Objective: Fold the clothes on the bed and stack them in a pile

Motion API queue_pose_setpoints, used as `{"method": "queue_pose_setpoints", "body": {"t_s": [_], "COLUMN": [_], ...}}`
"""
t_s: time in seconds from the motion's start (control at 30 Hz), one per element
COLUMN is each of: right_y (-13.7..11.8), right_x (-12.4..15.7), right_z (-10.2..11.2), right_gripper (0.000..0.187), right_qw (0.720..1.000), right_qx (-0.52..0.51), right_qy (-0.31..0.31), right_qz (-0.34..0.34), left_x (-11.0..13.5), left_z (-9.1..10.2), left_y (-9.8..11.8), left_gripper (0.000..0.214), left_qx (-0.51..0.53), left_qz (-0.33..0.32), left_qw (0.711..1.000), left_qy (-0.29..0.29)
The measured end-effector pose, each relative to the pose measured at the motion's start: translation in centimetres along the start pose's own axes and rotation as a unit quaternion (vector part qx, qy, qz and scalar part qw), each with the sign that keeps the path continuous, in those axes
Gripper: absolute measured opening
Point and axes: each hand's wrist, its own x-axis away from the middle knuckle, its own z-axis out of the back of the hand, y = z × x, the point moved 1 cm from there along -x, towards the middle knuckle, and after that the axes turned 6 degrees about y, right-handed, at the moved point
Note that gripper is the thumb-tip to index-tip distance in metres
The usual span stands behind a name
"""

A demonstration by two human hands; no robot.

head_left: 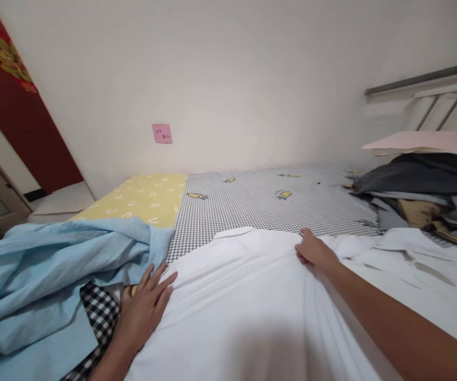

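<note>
A white shirt lies spread over the bed in front of me, with creases running along it. My left hand rests flat at its left edge, fingers spread and holding nothing. At the shirt's far right edge my right hand is closed, its fingers pinching the fabric. More white fabric stretches out to the right, bunched in places; where it joins the shirt I cannot tell. A crumpled light blue garment lies just left of my left hand.
Beneath is a checked bedsheet with a yellow section. Folded dark clothes are piled at the right under a pink flat item, near a metal bed rail. A wall with a pink note bounds the far side.
</note>
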Motion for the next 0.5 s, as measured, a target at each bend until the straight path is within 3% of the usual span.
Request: {"method": "queue_pose_setpoints", "body": {"t_s": [0.1, 0.17, 0.23, 0.4, 0.5], "right_y": [-2.0, -2.4, -1.4, 3.5, 4.4], "right_x": [2.5, 5.2, 7.6, 9.2, 8.6], "right_z": [0.4, -0.1, -1.3, -5.5, -6.7], "right_gripper": [0.071, 0.060, 0.050, 0.056, 0.058], "right_qw": [0.988, 0.947, 0.912, 0.949, 0.955], "right_qx": [0.071, 0.110, 0.133, 0.165, 0.132], "right_qy": [0.070, 0.138, 0.150, 0.030, 0.023], "right_qz": [0.119, 0.268, 0.357, 0.268, 0.265], "left_x": [-0.5, -0.6, -0.5, -0.2, -0.9], "left_z": [0.5, 0.7, 0.8, 1.4, 3.0], "left_y": [0.9, 1.3, 1.5, 1.5, 1.9], "left_gripper": [0.046, 0.047, 0.048, 0.048, 0.038], "left_qx": [-0.047, -0.054, -0.047, 0.000, -0.005], "left_qz": [0.033, 0.048, 0.069, 0.110, 0.064], "left_qw": [0.998, 0.997, 0.996, 0.994, 0.998], "left_qy": [-0.010, -0.025, -0.023, 0.030, 0.029]}}
